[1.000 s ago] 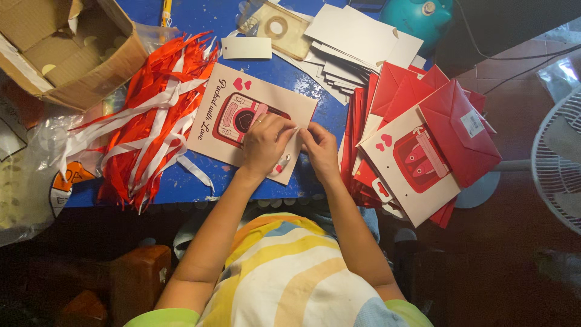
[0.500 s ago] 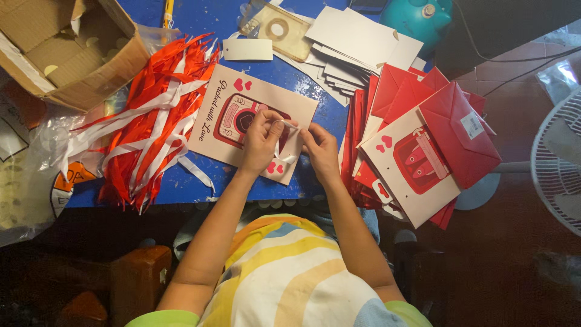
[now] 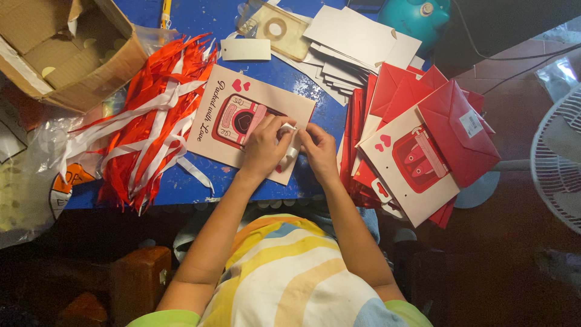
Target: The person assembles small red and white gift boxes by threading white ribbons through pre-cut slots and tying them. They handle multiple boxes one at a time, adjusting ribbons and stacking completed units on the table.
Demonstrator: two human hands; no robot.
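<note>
A beige card [image 3: 213,106] with a red printed picture and hearts lies flat on the blue table [image 3: 200,18]. My left hand [image 3: 263,148] rests on the card's right part, fingers pinched on a small white strip [image 3: 289,140]. My right hand [image 3: 319,148] meets it from the right and pinches the same white strip. Both hands touch over the card's right edge. What lies under the fingers is hidden.
A heap of red and white ribbons [image 3: 151,121] lies left of the card. An open cardboard box [image 3: 66,48] stands at far left. White cards [image 3: 357,42], red envelopes [image 3: 451,130] and another printed card [image 3: 417,163] are stacked on the right. A fan [image 3: 560,157] stands beyond.
Both hands have drawn closer together over the card's right edge, and a white strip now shows between the fingers. The card has stayed in place.
</note>
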